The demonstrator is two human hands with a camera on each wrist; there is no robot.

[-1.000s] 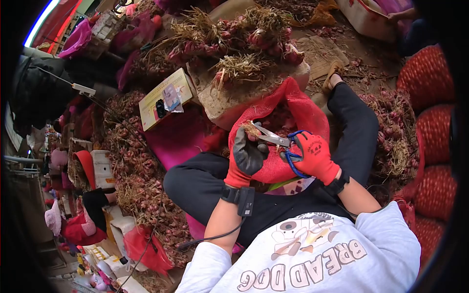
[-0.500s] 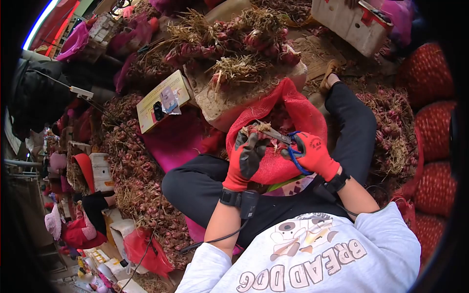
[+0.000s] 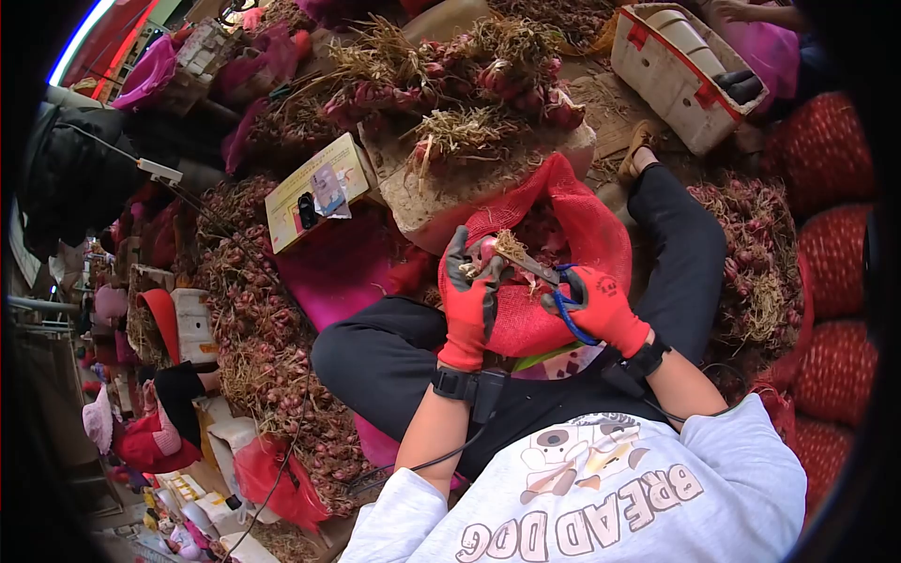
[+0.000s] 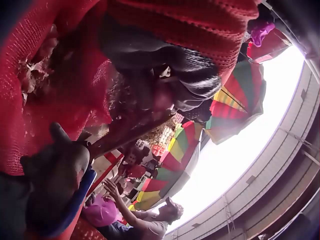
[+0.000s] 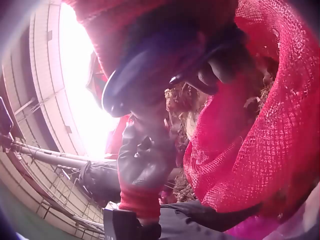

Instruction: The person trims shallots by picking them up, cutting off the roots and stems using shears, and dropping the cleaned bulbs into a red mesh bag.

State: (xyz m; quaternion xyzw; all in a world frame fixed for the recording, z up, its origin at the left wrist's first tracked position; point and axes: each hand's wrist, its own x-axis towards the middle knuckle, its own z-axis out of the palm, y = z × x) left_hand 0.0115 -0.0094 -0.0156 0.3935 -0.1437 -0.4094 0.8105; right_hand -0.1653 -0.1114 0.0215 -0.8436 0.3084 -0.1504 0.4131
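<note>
Shallot [image 3: 488, 249] w/ dry roots [image 3: 511, 246] sits pinched in the left hand [image 3: 469, 300], held just above the open mouth of a red mesh sack [image 3: 587, 220] in the person's lap. Left hand fingers curl tight round the bulb, roots pointing twd the scissors [image 3: 535, 267]. Scissor blades lie right at the root tuft; whether blades are apart or closed can't tell. Right hand [image 3: 601, 305] grips the blue handles [image 3: 563, 305], fingers curled through the loops. Both hands wear red gloves w/ dark palms; each wrist has a black strap w/ cable. Left wrist view: dark glove fingers [image 4: 165, 75] wrapped over the bulb, red mesh [image 4: 50, 90] beside, striped umbrellas [image 4: 235, 105] and other people behind. Right wrist view: blurred blue handle [image 5: 145, 70] close up, left glove [image 5: 145, 165] below it, mesh [image 5: 260, 140] on the right. Person sits cross-legged in black trousers, white printed shirt. Ahead of the sack, a block [image 3: 450, 192] carries bunched shallots [image 3: 450, 66] w/ roots. Loose shallots [image 3: 263, 310] heaped along the left; filled red sacks [image 3: 831, 244] stacked on the right; white crate [image 3: 680, 80] at upper right; yellow card [image 3: 314, 192] lies left of the block.
</note>
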